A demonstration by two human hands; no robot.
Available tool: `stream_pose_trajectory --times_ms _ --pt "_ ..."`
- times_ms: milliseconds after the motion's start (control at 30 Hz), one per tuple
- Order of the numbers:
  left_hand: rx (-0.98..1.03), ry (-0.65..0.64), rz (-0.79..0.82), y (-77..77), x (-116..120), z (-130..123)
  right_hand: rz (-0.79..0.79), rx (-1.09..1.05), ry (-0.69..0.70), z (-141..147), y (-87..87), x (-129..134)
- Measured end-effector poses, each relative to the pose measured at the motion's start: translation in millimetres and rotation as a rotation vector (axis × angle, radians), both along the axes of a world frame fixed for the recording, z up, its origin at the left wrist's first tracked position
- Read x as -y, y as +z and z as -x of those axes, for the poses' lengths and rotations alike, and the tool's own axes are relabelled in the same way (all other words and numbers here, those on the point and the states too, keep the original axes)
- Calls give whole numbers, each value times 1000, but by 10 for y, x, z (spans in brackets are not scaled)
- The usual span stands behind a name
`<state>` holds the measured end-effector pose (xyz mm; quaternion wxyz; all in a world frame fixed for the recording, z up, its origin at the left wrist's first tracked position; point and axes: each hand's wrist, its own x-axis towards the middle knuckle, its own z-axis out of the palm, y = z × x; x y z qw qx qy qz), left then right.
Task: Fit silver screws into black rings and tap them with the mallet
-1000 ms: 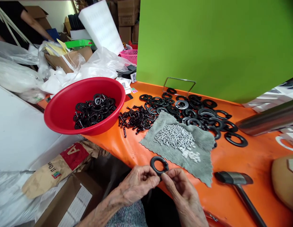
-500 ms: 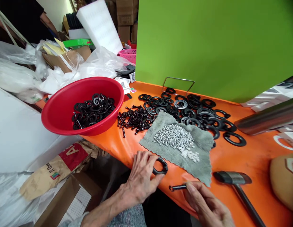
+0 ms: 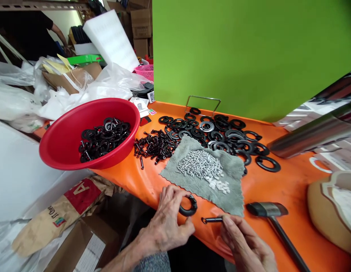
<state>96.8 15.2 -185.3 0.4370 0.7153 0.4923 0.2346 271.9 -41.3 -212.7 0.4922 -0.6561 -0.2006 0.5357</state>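
My left hand (image 3: 166, 223) is at the front edge of the orange table, its fingers curled over one side of a black ring (image 3: 194, 206) with a gap in it. The thumb sits apart, below the ring. To the right, my right hand (image 3: 245, 241) pinches a slim black pin (image 3: 214, 220) with a small loop at its end. The loop points left, close to the ring but not touching it. Beyond both hands lies a grey-green cloth (image 3: 235, 206) carrying a heap of small silver pins (image 3: 199, 163) and some small white pieces (image 3: 219, 185).
A red basin (image 3: 58, 151) of black parts stands left. Black pins (image 3: 155, 145) and many black rings (image 3: 267, 163) are heaped behind the cloth. A hammer (image 3: 277, 215) lies right, near a tan container (image 3: 320, 204) and a metal cylinder (image 3: 311, 132). A green panel (image 3: 249, 56) rises behind.
My left thumb has come away from the ring and moved down. The right hand still pinches the black pin. The whole view has shifted slightly to the right.
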Motion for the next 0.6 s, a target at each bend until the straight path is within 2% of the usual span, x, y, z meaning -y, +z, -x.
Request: stream_pose_trajectory --times_ms 100,200,300,367,433,500,600 --pt "200 -18 201 114 -32 -2 -76 65 78 181 133 -100" --pt "307 11 318 126 -90 -32 -107 157 171 247 220 -199" --pt "274 -11 255 86 -157 -21 -193 285 326 169 245 -319" --pt "209 -51 170 57 -194 12 -317 413 477 82 211 -394" --pt "127 -106 67 29 -217 45 -483 546 572 15 142 -443" --pt "5 -155 -28 -1 -230 62 -622 681 603 -12 54 -459" --pt "-181 -202 -113 -44 -242 60 -696 909 605 -1 -75 -433"
